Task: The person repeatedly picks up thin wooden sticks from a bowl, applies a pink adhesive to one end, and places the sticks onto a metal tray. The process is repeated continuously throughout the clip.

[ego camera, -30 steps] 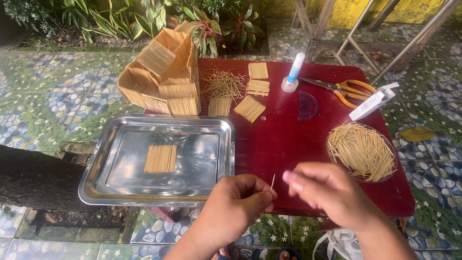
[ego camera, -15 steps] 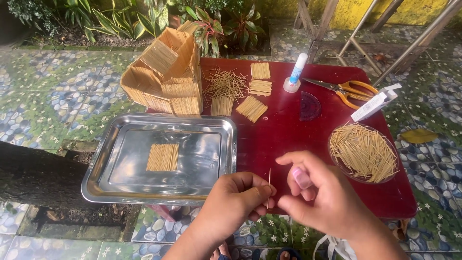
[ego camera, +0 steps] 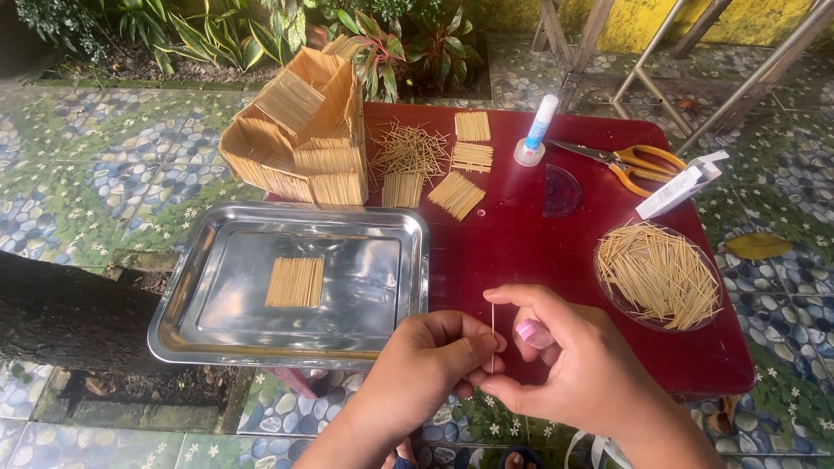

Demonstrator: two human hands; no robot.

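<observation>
My left hand and my right hand meet over the near edge of the red table. Both pinch one thin toothpick, which stands upright between the fingertips. Left of the hands lies a steel tray holding a flat square panel of glued toothpicks. A clear round dish heaped with loose toothpicks sits just right of my right hand.
At the table's back stand a toothpick-built house, a loose toothpick pile, several small panels, a glue bottle, orange scissors, a clear protractor and a white utility knife. Pebble paving and plants surround.
My hands have drawn closer together and the right fingers now close round the toothpick, which stays upright. The view shifted slightly; the things on the table did not move.
</observation>
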